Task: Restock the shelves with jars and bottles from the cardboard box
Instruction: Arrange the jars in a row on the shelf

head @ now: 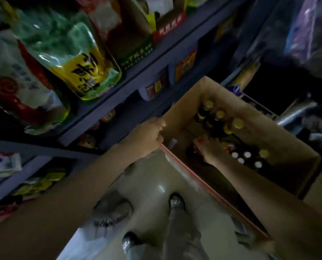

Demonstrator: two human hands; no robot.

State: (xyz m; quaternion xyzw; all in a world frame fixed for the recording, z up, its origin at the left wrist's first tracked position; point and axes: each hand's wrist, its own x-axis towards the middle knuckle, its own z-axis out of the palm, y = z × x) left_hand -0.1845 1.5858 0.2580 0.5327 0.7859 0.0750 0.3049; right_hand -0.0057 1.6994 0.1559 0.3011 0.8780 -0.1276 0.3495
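Down at the bottom, two shoes [176, 201] stand on the pale floor [152, 177]. Both bare forearms reach up and away from the camera. The left hand [149, 136] is curled over the near corner of the box [218, 96], gripping the flap edge where the red tape strip [203, 184] starts. The right hand [207, 147] dips into the box, fingers spread down among the bottles; whether it grips one I cannot tell. The box sits open, long axis running from bottom right towards the shelves [137, 72]. Inside, bottles stand upright, caps facing the camera: yellow caps [238, 123] in a row at the far end, white caps [247, 154] clustered nearer the right wall. Beyond, at left, the shelves carry snack bags [77, 53], blurred.
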